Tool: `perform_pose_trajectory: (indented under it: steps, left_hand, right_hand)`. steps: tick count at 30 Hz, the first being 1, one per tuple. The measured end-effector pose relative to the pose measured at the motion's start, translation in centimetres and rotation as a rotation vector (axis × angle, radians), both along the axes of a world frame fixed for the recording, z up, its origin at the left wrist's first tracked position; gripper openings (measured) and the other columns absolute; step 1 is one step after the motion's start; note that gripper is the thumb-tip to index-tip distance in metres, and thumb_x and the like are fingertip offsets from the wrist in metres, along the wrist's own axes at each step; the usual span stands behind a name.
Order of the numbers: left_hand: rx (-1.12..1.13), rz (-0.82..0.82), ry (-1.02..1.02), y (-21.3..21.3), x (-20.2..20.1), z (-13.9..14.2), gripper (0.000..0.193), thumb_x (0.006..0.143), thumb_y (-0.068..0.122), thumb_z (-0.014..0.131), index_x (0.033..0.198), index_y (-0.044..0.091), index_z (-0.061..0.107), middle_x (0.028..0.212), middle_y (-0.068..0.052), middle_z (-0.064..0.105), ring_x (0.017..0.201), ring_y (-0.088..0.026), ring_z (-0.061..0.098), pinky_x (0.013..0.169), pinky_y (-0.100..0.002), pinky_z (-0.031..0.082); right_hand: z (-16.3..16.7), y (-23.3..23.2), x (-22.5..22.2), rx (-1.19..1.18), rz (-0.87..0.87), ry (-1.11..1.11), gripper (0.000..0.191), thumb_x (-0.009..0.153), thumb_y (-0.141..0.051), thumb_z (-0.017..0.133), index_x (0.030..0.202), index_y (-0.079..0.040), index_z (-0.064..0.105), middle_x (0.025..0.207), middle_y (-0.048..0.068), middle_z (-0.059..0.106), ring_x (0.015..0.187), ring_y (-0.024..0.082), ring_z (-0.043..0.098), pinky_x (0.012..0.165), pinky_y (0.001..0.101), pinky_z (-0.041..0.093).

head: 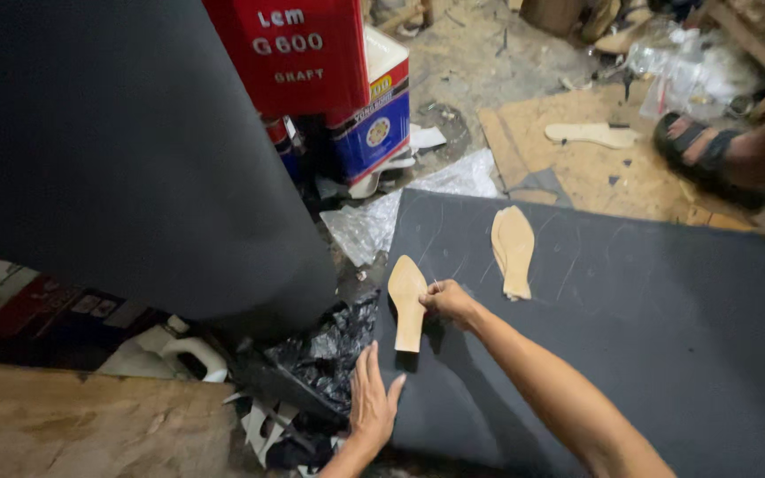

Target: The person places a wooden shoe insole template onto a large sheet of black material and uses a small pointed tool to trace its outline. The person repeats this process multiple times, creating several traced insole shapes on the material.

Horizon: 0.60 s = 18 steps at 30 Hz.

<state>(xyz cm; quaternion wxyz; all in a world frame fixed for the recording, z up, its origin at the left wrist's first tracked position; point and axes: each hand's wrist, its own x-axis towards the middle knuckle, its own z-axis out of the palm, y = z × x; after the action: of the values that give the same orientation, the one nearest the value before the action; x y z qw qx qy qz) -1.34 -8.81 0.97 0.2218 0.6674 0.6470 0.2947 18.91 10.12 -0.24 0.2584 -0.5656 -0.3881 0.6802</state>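
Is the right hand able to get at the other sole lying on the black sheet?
Probably yes. The right hand holds one sole, and the other sole lies close by on the black sheet, with nothing between them. The hand's grip is full, though.

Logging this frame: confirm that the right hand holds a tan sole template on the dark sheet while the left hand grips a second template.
Not quite. In the head view the right hand does hold the sole template on the dark sheet, but the left hand holds nothing; it presses flat on the sheet's edge. The second template lies untouched.
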Motion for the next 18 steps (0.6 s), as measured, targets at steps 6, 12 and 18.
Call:
perform_pose_trajectory:
  steps: [6, 12, 18]
  left_hand:
    - [-0.066, 0.083, -0.263, 1.9, 0.2, 0.4, 0.076, 0.084, 0.022, 0.075, 0.148, 0.006, 0.039, 0.140, -0.022, 0.054, 0.128, -0.041, 0.052, 0.106, -0.046, 0.040]
    - [-0.066, 0.120, -0.307, 1.5, -1.4, -2.5, 0.063, 0.090, 0.015, 0.070, 0.147, 0.005, 0.044, 0.137, -0.023, 0.056, 0.127, -0.042, 0.054, 0.108, -0.045, 0.043]
    - [0.126, 0.075, -0.298, 1.7, -2.8, -4.5, 0.076, 0.080, 0.007, 0.071, 0.147, -0.003, 0.039, 0.147, -0.026, 0.049, 0.136, -0.042, 0.048, 0.112, -0.046, 0.037]
  right_hand:
    - [-0.7, -5.2, -4.6, -0.012, -0.105, 0.111, 0.011, 0.091, -0.017, 0.075, 0.094, -0.007, 0.071, 0.072, 0.003, 0.066, 0.051, 0.012, 0.045, 0.045, 0.0286, 0.033]
    - [0.0, -6.9, -3.8, 0.793, -0.036, -0.819, 0.031, 0.081, -0.011, 0.077, 0.111, -0.013, 0.071, 0.106, 0.015, 0.064, 0.085, 0.036, 0.068, 0.073, 0.0473, 0.054]
    - [0.3, -7.9, -1.3, 0.774, 0.111, -1.056, 0.048, 0.078, -0.002, 0.067, 0.125, -0.013, 0.063, 0.128, 0.018, 0.055, 0.084, 0.043, 0.069, 0.072, 0.0534, 0.054]
